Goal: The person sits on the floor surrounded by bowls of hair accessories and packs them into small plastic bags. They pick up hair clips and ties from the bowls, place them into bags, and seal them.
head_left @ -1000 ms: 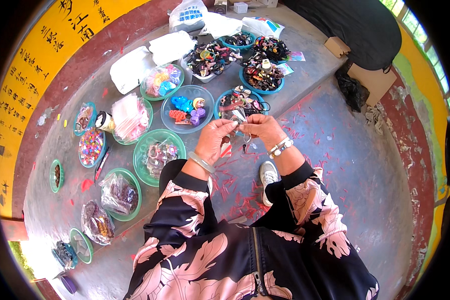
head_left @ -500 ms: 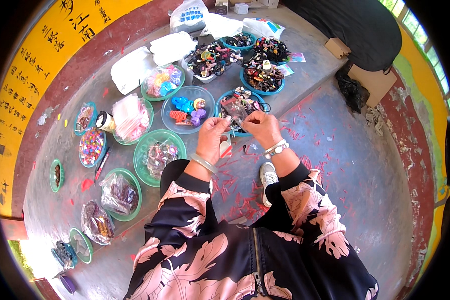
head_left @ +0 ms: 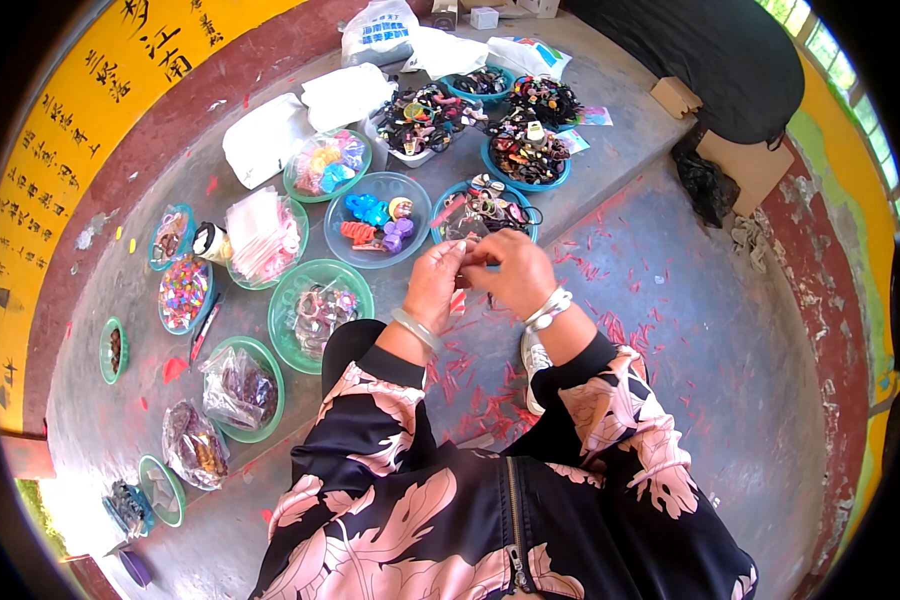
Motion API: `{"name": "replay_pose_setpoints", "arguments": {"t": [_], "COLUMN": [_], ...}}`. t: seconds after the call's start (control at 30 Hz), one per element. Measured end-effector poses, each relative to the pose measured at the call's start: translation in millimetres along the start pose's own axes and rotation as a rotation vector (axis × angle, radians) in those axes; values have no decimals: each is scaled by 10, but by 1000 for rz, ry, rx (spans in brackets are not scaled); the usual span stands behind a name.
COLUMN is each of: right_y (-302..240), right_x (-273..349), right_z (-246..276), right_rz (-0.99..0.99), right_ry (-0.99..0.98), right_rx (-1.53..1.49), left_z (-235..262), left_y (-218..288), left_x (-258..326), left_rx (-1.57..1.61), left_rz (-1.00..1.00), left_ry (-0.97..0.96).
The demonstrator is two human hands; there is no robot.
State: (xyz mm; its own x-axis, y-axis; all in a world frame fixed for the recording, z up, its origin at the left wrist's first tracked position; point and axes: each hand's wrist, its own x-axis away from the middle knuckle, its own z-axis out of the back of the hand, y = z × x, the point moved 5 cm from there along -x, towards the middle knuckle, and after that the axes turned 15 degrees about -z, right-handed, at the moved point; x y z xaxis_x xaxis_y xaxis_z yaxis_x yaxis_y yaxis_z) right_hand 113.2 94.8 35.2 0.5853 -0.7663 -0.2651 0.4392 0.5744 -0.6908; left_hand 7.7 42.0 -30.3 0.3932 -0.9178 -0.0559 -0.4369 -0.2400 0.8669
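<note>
Hands are working closer together than a second ago, left hand [head_left: 435,283] and right hand [head_left: 510,272] fingers pinching something small (too tiny to identify) near the teal bowl [head_left: 448,208].

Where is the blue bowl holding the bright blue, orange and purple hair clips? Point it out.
In the head view, the blue bowl of bright clips sits left of centre, just beyond the left hand, between two green bowls.

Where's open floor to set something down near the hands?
Open: grey floor right of the right hand, toward the black bag. Crowded: the step left of and beyond the left hand, filled with bowls. Red scraps litter the floor below the hands.
</note>
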Motion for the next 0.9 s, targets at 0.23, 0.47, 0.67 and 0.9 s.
{"name": "replay_pose_setpoints", "arguments": {"t": [0.23, 0.47, 0.67, 0.9], "right_y": [545, 536, 466, 495], "right_x": [-125, -51, -30, -19], "right_z": [67, 20, 15, -26], "right_rz": [-567, -632, -642, -618], "right_ry": [-347, -447, -481, -455], "right_rx": [-581, -691, -692, -702], "left_z": [-34, -74, -76, -76], "left_y": [100, 94, 128, 99], "left_x": [28, 42, 47, 31], "left_rx": [-14, 70, 178, 200], "left_rz": [54, 141, 169, 191], "left_ry": [-70, -26, -6, -16]}}
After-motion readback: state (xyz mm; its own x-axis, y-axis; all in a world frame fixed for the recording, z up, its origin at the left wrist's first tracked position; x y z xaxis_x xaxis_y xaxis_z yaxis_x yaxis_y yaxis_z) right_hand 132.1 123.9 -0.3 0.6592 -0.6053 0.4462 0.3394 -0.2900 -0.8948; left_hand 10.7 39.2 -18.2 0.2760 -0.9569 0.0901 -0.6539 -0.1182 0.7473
